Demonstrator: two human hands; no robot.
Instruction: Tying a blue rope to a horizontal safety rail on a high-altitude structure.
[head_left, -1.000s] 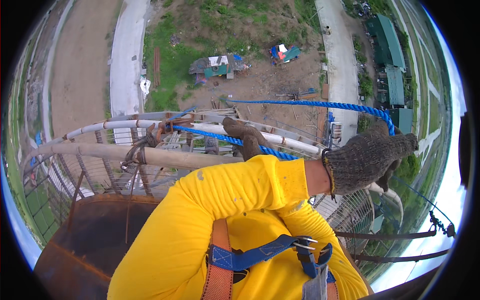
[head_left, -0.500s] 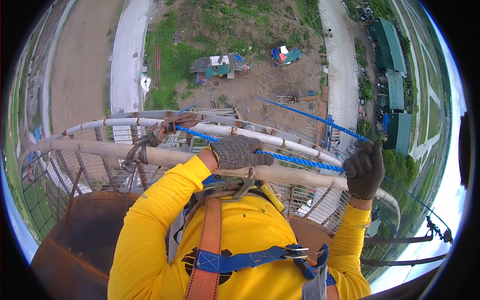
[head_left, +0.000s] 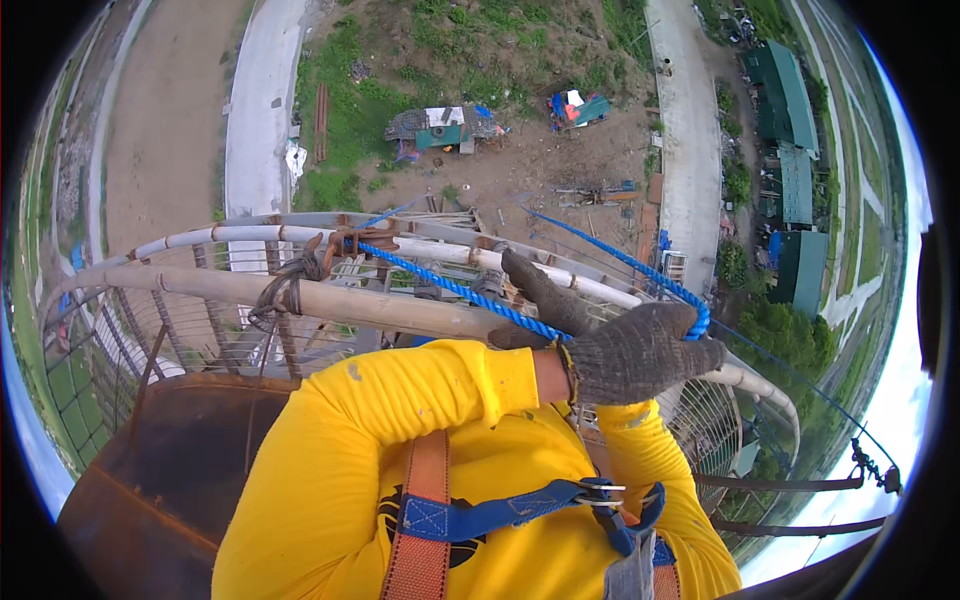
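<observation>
A blue rope [head_left: 455, 289] slants right from a brown binding [head_left: 360, 245] on the pole railing. My left hand [head_left: 640, 355], in a dark knitted glove, is crossed over to the right, closed on the rope where a length from above bends round it. Partly hidden behind it is my gloved right hand [head_left: 545, 295], its visible fingers spread. The rope passes between those fingers without their closing on it. Below both hands runs a thick, pale pole [head_left: 400, 312], and beyond them a thinner whitish rail [head_left: 440, 252].
An orange and blue harness [head_left: 425, 520] crosses my yellow-sleeved body. A rusty curved metal surface [head_left: 190, 440] lies at the left. Far below are ground, pale roads [head_left: 262, 110] and green-roofed sheds [head_left: 800, 270]. At the right, a thin line meets dark bars [head_left: 800, 483].
My left hand has moved right along the rope to where my right hand was. My right hand has swung left behind it and opened. The rope now bends at my left hand.
</observation>
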